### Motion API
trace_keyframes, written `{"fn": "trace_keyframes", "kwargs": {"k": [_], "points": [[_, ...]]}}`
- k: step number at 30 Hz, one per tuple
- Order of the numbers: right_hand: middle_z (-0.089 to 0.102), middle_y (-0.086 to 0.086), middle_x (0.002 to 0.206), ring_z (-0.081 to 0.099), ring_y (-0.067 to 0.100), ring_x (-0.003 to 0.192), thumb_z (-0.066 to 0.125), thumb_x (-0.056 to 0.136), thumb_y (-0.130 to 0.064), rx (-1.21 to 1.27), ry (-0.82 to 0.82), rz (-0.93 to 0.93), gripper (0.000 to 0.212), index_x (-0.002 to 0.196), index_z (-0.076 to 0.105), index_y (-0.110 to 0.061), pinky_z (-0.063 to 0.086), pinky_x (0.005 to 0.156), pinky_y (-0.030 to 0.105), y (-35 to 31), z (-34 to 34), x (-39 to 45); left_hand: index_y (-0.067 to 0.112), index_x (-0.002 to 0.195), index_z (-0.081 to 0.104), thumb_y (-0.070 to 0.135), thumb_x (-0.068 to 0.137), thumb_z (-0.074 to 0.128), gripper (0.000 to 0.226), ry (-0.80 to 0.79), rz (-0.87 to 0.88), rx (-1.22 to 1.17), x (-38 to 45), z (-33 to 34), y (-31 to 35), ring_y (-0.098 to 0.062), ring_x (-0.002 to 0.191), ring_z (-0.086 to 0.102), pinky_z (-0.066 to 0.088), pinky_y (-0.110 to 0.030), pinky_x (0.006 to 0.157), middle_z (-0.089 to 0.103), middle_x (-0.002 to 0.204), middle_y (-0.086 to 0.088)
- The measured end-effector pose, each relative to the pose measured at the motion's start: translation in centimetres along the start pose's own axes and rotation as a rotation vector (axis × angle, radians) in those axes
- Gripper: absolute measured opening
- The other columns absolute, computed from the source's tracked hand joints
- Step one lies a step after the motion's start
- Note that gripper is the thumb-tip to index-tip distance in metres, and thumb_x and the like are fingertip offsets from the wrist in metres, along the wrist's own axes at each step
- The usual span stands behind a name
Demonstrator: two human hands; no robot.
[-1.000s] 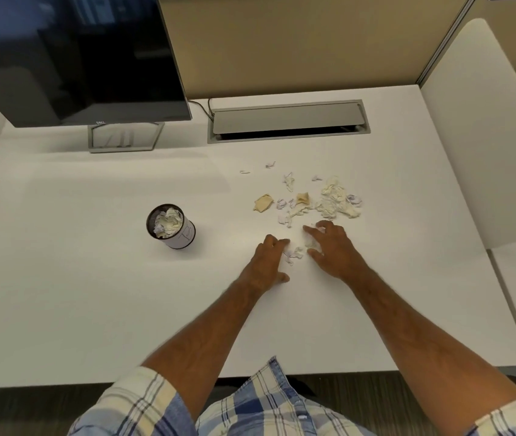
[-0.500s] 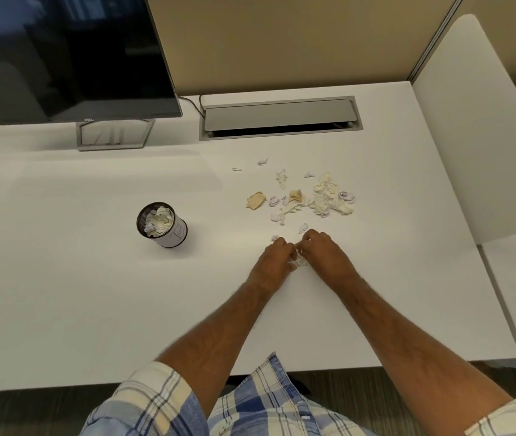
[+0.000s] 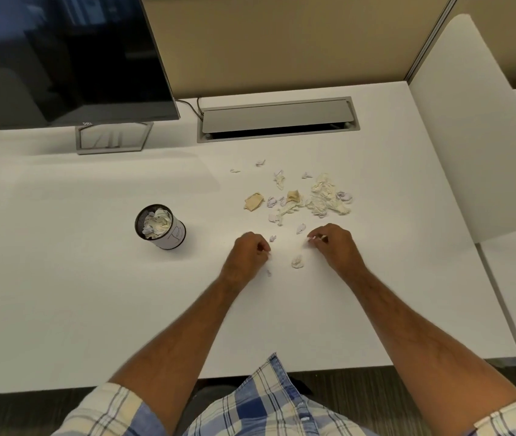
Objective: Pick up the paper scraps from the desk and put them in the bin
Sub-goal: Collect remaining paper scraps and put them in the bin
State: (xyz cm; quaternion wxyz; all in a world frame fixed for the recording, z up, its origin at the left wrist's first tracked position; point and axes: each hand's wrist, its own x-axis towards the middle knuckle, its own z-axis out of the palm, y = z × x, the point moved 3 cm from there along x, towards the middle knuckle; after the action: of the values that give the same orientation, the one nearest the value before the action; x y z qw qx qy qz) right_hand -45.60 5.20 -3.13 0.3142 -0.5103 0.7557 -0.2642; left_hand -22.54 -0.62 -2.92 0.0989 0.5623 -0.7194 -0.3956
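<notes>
Several paper scraps lie on the white desk, the largest a crumpled cream heap with a tan piece to its left. A small round bin, part full of crumpled paper, stands left of the scraps. My left hand has its fingers curled and pinches a tiny white scrap at its fingertips. My right hand pinches a small scrap between thumb and finger. One white scrap lies on the desk between the two hands, and another small one just beyond it.
A dark monitor on a grey stand fills the back left. A grey cable hatch is set into the desk at the back. A white divider panel borders the right side.
The hands, pressed together over a scrap half a second ago, have drawn apart, each with a small piece. A white scrap now lies between them.
</notes>
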Motion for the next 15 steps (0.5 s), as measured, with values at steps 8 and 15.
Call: {"fn": "trace_keyframes", "kwargs": {"k": [8, 15], "points": [[0.069, -0.001, 0.094, 0.066, 0.018, 0.086, 0.069, 0.090, -0.010, 0.023, 0.004, -0.035, 0.006, 0.092, 0.074, -0.013, 0.051, 0.078, 0.031, -2.1, -0.3, 2.8, 0.012, 0.085, 0.073, 0.001, 0.086, 0.067, 0.013, 0.034, 0.021, 0.030, 2.5, -1.7, 0.2, -0.008, 0.077, 0.057, 0.041, -0.011, 0.067, 0.061, 0.095, 0.001], [0.066, 0.002, 0.098, 0.061, 0.019, 0.094, 0.065, 0.089, -0.006, -0.190, -0.130, -0.115, 0.014, 0.099, 0.074, -0.010, 0.040, 0.077, 0.028, -3.1, 0.9, 4.1, 0.007, 0.091, 0.073, -0.001, 0.092, 0.060, 0.016, 0.010, 0.053, -0.030, 2.9, 0.5, 1.0, -0.009, 0.091, 0.065, 0.053, -0.023, 0.084, 0.067, 0.103, -0.005]]}}
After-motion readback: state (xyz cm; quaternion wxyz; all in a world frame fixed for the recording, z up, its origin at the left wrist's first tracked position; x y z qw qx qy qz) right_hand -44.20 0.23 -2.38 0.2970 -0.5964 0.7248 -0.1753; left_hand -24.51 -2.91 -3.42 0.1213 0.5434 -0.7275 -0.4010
